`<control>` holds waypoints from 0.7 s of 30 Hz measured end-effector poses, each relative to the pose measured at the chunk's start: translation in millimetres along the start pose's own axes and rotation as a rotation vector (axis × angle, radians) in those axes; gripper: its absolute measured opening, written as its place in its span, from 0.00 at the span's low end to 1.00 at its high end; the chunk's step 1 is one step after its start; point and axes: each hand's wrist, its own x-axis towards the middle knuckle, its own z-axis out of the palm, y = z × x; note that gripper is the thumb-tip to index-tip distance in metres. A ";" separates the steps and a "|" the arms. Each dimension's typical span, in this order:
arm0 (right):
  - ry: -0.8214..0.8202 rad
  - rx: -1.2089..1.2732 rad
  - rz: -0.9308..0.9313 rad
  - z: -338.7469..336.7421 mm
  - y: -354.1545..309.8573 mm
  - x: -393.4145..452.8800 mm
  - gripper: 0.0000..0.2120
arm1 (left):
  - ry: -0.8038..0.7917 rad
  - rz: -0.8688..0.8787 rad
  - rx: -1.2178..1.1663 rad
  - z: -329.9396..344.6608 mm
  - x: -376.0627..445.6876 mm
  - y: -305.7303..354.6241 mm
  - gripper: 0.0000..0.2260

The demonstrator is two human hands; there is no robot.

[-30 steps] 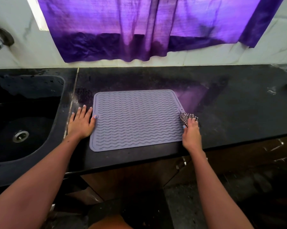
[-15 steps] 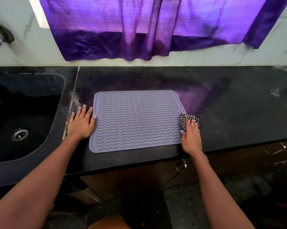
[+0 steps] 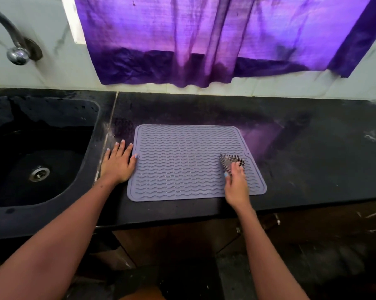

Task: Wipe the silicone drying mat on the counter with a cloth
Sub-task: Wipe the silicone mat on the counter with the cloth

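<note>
The grey silicone mat (image 3: 189, 163) lies flat on the black counter (image 3: 301, 152), to the right of the sink (image 3: 37, 156). The left hand (image 3: 117, 163) rests flat on the counter just beside the mat's left edge, fingers straight, with the thumb tip touching that edge. The right hand (image 3: 236, 185) is over the mat's right part and presses a crumpled checkered cloth (image 3: 231, 161) against the wavy surface. Behind the mat, a purple curtain (image 3: 204, 40) hangs on the wall. A tap (image 3: 13, 46) is above the sink.
</note>
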 end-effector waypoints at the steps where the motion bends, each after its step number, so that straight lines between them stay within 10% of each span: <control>1: -0.032 -0.144 -0.033 6.1 2.1 -1.3 0.26 | 0.001 0.000 0.002 0.4 -0.2 0.1 0.25; 14: -0.108 -0.232 -0.137 4.4 12.4 8.5 0.26 | 0.004 0.010 0.009 1.9 -0.5 -1.4 0.26; 21: 0.259 0.538 0.301 -6.9 -25.4 9.5 0.21 | 0.007 0.009 0.001 -0.2 -1.9 1.1 0.25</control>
